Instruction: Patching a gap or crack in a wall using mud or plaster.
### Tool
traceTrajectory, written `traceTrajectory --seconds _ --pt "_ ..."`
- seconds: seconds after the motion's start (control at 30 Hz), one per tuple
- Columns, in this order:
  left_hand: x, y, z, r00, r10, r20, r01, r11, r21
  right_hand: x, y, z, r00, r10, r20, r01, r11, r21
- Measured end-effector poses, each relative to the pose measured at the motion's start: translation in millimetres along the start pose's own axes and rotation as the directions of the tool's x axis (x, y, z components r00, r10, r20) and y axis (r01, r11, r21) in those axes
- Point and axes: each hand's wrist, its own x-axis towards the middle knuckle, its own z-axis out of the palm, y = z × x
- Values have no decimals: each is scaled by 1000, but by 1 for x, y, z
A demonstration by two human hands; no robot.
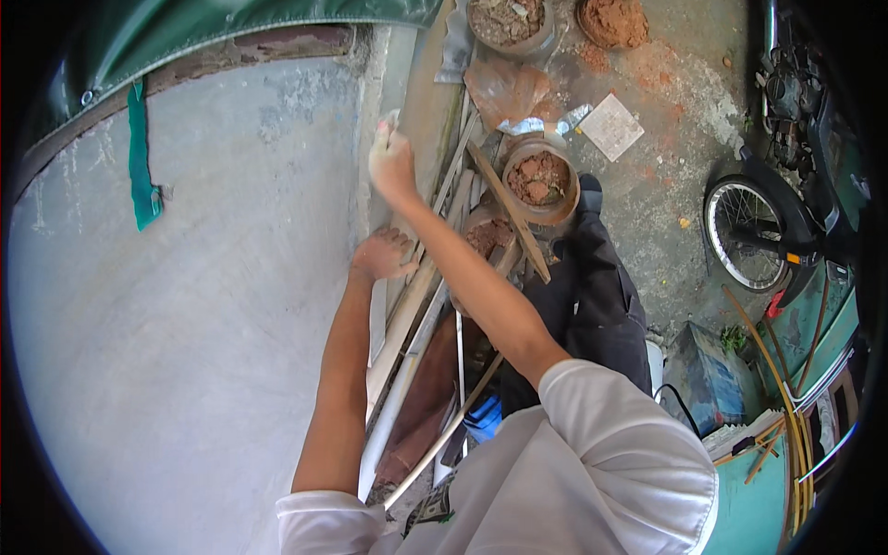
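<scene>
My right hand (393, 168) is closed in a fist beside the narrow pale edge of the wall (231, 277). A small pale piece with a reddish spot (390, 118) shows at the top of the fist; its kind is hidden by the fingers. Lower down, my left hand (382, 253) lies with fingers spread on the wall's edge, next to a bundle of long poles (404, 314) and pipes. It holds nothing that I can see. Close to my right forearm, a short wooden board (511, 215) leans across a pot of reddish soil (538, 178).
More soil-filled pots (511, 23) stand at the far side, with a heap of orange soil (615, 20) beside them. A square tile (610, 127) lies on the concrete floor. To the right is a motorcycle (786, 203). Green tarpaulin (231, 17) hangs over the wall's far end.
</scene>
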Motion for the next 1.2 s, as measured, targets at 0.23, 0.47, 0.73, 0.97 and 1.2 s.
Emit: traceTrajectory --seconds 0.23,0.47,0.73,0.97,1.2 --pt "-1 1 -4 1000 -11 28 12 1000 -18 -18 -6 -12 988 3 152 -2 1000 -11" --pt "-2 7 -20 998 -57 27 60 990 -126 -34 6 -1 984 -154 -84 155 988 6" --pt "7 6 -16 1000 22 -1 -22 1000 16 0 11 -8 992 114 48 -117 991 66" --pt "3 2 -10 983 -39 178 38 999 7 16 17 -10 999 -20 -44 25 992 124" --pt "0 0 2 996 8 -85 -8 1000 1 34 12 -9 1000 -7 18 7 999 52"
